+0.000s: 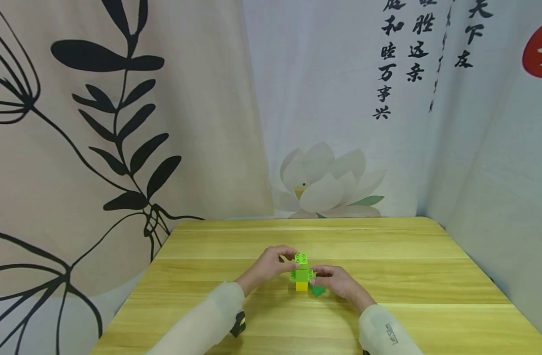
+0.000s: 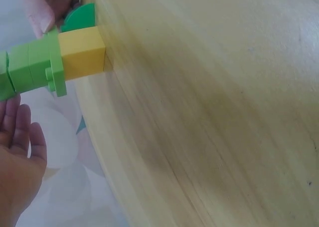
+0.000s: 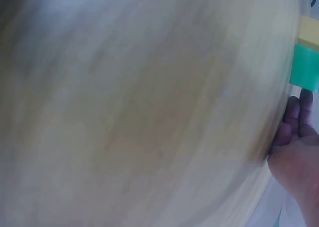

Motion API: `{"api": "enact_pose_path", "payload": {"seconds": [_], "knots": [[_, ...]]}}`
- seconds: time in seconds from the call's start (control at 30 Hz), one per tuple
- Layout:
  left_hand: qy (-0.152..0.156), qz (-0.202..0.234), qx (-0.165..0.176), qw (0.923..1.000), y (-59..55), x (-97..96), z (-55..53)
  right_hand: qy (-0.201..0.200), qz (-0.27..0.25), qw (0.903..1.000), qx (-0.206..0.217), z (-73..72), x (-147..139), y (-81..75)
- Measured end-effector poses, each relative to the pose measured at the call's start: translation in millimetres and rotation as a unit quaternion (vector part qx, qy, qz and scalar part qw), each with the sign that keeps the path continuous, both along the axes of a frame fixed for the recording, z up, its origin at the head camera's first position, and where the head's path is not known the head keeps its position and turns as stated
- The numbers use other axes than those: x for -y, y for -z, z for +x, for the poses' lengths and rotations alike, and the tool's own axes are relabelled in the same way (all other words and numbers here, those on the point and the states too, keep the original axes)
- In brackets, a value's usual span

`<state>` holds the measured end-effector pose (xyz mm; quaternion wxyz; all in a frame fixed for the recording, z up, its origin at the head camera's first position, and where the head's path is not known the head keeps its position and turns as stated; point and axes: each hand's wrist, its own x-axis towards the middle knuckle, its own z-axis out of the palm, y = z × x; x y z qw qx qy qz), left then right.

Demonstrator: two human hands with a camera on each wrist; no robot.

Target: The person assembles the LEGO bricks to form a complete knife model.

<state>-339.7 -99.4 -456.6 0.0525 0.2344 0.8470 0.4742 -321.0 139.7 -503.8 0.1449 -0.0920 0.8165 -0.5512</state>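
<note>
On the wooden table (image 1: 404, 276) stands a small tower of toy building blocks: a yellow block (image 1: 301, 286) at the bottom, a wider light green brick (image 1: 301, 275) across it, and light green bricks (image 1: 301, 259) stacked above. My left hand (image 1: 271, 265) holds the upper bricks from the left, thumb in front and index finger behind. From the right, my right hand (image 1: 337, 281) grips the end of the wide brick, its thumb touching there. Beside the yellow block sits a darker green block (image 1: 318, 290), with a curved edge (image 2: 80, 17) in the left wrist view.
A black object with a yellow mark (image 1: 238, 324) lies by the left sleeve, partly hidden. Behind the table hangs a printed cloth (image 1: 218, 123) with leaves, a flower and writing. Another cloth (image 1: 497, 172) hangs along the right side.
</note>
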Motion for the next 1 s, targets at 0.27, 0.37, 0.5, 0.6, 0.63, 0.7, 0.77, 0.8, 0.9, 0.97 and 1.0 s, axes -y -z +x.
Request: {"api": "enact_pose_path", "payload": {"seconds": [0.27, 0.37, 0.5, 0.6, 0.63, 0.7, 0.77, 0.8, 0.9, 0.97, 1.0], "knots": [[0.012, -0.043, -0.036, 0.9983, -0.1, 0.0, -1.8, -0.002, 0.003, 1.0, -0.005, 1.1, 1.5, -1.0], [0.016, -0.051, -0.051, 0.9973, 0.7, -0.8, -2.2, -0.004, 0.0, 1.0, -0.004, 1.2, 1.5, -2.3], [0.016, -0.04, -0.054, 0.9976, 2.5, -1.7, -0.7, -0.004, 0.001, 1.0, -0.003, 0.0, 1.0, -2.1], [0.017, -0.027, -0.052, 0.9982, 3.8, -2.1, 0.6, -0.004, 0.007, 0.9999, -0.006, -1.4, 0.4, -1.4], [0.017, -0.024, -0.05, 0.9983, 4.2, -2.2, 0.7, -0.005, 0.009, 0.9999, -0.008, -1.8, 0.1, -1.5], [0.016, -0.021, -0.049, 0.9985, 5.1, -2.3, 0.7, -0.008, 0.012, 0.9999, -0.009, -2.3, -0.4, -2.0], [0.012, -0.02, -0.047, 0.9986, 5.7, -2.5, 0.8, -0.01, 0.017, 0.9998, -0.01, -2.2, -0.8, -3.1], [0.01, -0.02, -0.046, 0.9987, 5.9, -2.6, 0.9, -0.011, 0.019, 0.9997, -0.012, -1.8, -1.2, -4.0], [0.003, -0.018, -0.045, 0.9988, 6.4, -2.8, 1.6, -0.015, 0.022, 0.9995, -0.017, -0.4, -2.4, -6.9], [0.0, -0.017, -0.044, 0.9989, 6.6, -2.7, 2.2, -0.017, 0.02, 0.9995, -0.02, 0.7, -3.6, -8.1], [-0.001, -0.016, -0.044, 0.9989, 6.9, -2.5, 2.4, -0.017, 0.016, 0.9995, -0.02, 1.3, -4.1, -8.8]]}}
